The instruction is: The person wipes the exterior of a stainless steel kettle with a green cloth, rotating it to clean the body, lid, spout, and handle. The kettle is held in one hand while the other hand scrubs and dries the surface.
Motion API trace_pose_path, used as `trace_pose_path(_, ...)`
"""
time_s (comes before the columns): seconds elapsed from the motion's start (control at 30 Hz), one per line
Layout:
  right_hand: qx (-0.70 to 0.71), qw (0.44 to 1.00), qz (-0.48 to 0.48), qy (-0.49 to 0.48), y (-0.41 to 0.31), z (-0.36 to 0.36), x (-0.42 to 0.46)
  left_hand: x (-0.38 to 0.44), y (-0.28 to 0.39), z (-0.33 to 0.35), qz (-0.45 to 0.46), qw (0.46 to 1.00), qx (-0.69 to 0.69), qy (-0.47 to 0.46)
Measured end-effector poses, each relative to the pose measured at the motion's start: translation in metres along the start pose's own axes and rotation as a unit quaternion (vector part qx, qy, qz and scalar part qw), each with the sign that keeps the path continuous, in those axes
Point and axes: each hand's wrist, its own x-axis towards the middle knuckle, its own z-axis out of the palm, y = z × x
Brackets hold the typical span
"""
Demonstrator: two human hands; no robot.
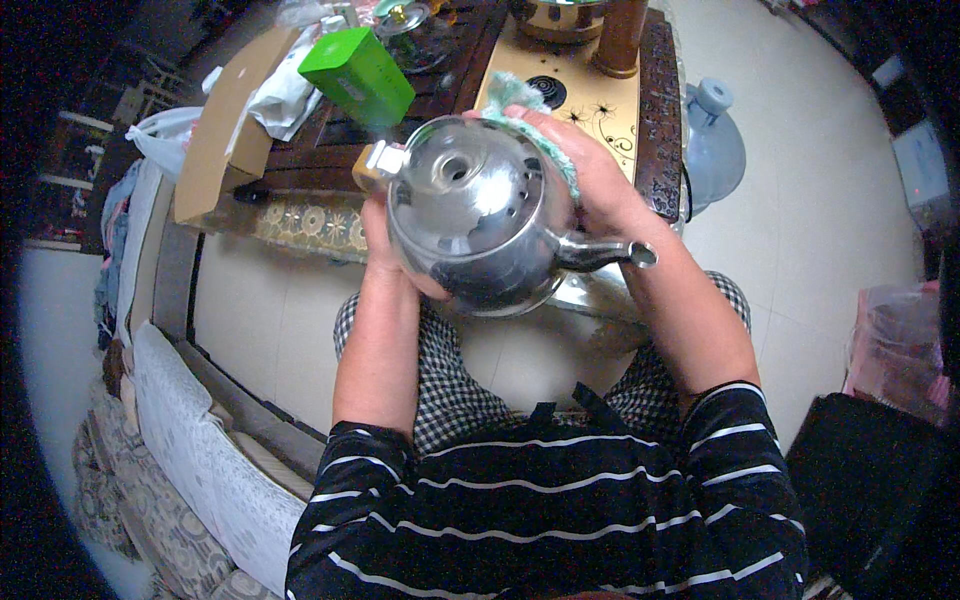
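A shiny stainless steel kettle (469,217) is held up above my knees, its lid side facing me and its spout (607,253) pointing right. The lid shows a round hole in its middle. My left hand (377,229) supports the kettle's left side, with most of its fingers hidden behind the metal. Against the upper right side, my right hand (581,154) presses a light green cloth (517,97) to the kettle. A handle fitting (379,163) sticks out at the upper left.
Beyond the kettle is a dark wooden tea table with a gold panel (510,64). A green box (358,75), a cardboard box (232,127) and a metal pot (559,19) stand on it. A large water bottle (712,146) is on the floor at right. A sofa (195,435) lies left.
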Motion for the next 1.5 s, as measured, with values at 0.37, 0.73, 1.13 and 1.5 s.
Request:
trace_pose_path(0.37,-0.526,0.838,-0.018,0.144,0.015,-0.035,0.013,-0.003,0.012,-0.008,0.001,0.992,-0.103,0.068)
trace_pose_path(0.73,-0.157,0.972,-0.161,-0.073,-0.039,-0.011,-0.003,0.003,0.013,-0.001,0.022,0.993,-0.028,0.117)
trace_pose_path(1.13,-0.135,0.967,-0.214,0.014,-0.017,-0.005,-0.001,0.003,0.012,0.009,0.021,0.994,-0.038,0.099)
trace_pose_path(1.5,-0.147,0.949,-0.220,0.173,0.006,0.012,-0.002,0.004,0.009,0.006,0.094,0.984,-0.039,0.146)
